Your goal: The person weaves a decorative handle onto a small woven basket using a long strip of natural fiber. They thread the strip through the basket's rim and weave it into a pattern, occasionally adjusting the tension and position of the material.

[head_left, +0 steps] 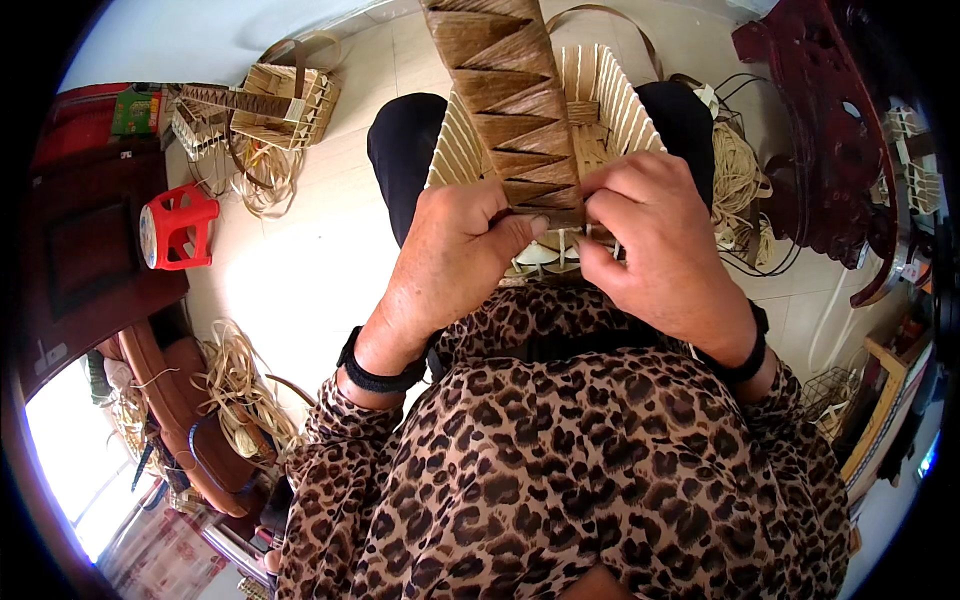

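A woven basket of pale strips stands between my knees. Its broad brown handle, wrapped in a zigzag pattern, rises toward the top of the view. My left hand grips the handle's lower end, with the thumb pressed across it and the other fingers mostly hidden behind. At the handle's lower right edge, my right hand has its fingers curled, thumb and forefinger close together by the basket rim. What those fingertips hold cannot be made out. Short white lacing shows on the rim between the hands.
Finished-looking baskets with handles sit on the floor at far left. A red plastic stool stands below them. Loose pale strips lie in bundles at left, and another coil lies beside my right knee. Dark carved furniture stands at right.
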The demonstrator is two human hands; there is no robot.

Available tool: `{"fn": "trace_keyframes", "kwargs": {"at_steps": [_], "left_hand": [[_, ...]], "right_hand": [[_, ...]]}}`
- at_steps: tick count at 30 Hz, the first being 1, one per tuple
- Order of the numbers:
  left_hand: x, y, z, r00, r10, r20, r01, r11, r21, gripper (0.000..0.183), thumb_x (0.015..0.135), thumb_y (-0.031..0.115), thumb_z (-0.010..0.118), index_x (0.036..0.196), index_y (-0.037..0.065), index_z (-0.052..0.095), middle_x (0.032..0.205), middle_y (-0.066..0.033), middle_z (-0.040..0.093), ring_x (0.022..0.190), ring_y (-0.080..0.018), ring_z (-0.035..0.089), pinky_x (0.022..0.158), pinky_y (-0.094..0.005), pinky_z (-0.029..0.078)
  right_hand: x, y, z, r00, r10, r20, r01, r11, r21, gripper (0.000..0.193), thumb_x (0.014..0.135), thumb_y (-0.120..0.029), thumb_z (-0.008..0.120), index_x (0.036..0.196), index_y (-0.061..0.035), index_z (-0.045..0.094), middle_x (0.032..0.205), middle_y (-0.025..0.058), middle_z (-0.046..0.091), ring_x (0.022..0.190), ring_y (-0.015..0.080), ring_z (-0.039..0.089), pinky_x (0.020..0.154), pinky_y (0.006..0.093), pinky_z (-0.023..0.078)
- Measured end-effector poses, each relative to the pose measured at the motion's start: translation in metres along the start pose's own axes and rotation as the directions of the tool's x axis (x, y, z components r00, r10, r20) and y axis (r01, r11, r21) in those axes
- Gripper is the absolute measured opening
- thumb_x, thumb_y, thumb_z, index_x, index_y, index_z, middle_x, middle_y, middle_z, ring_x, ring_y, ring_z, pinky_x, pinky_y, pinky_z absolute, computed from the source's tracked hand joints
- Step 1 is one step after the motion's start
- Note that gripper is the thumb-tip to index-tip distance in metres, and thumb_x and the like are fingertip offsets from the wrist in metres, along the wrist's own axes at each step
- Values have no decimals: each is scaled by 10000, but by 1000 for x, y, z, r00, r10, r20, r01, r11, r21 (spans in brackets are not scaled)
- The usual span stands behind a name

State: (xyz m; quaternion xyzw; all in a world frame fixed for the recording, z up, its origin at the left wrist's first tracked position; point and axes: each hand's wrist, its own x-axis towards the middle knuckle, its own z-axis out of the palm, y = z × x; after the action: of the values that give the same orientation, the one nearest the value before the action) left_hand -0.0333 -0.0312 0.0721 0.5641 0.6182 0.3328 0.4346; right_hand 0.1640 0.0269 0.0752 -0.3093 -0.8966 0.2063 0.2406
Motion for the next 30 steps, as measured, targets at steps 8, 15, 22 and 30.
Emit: {"fn": "trace_keyframes", "kwargs": {"at_steps": [8, 15, 22, 30], "left_hand": [[3, 11, -7, 975, -200, 100, 196, 979, 47, 162, 870, 49, 686, 969, -78, 664, 810, -50, 677, 731, -77, 548, 653, -270, 484], [2, 8, -4, 987, -138, 82, 136, 990, 33, 150, 876, 59, 688, 929, -79, 663, 746, -49, 654, 687, -79, 527, 611, -272, 469], [3, 9, -6, 986, -124, 113, 119, 992, 47, 154, 858, 73, 700, 925, -63, 675, 710, -73, 651, 638, -90, 541, 578, -280, 464], [19, 1, -16, 946, -193, 259, 207, 978, -27, 186, 868, 44, 689, 1032, -45, 694, 851, -19, 693, 763, -79, 572, 698, -262, 491]], "right_hand": [[1, -1, 7, 1000, 28, 8, -28, 999, -31, 154, 626, -48, 688, 730, 7, 588, 883, 103, 604, 874, 287, 577, 820, 407, 441], [-1, -3, 12, 998, 15, -60, -18, 999, -38, 127, 622, -63, 665, 701, 8, 596, 826, 113, 596, 827, 290, 592, 778, 409, 458], [-3, -1, 14, 998, 16, -53, -17, 1000, -11, 122, 607, -34, 654, 697, 22, 594, 843, 126, 602, 825, 308, 592, 769, 409, 463], [1, 8, 4, 996, 47, 78, -54, 994, 93, 155, 704, -90, 688, 704, 29, 589, 781, 137, 591, 764, 321, 592, 753, 419, 464]]}}
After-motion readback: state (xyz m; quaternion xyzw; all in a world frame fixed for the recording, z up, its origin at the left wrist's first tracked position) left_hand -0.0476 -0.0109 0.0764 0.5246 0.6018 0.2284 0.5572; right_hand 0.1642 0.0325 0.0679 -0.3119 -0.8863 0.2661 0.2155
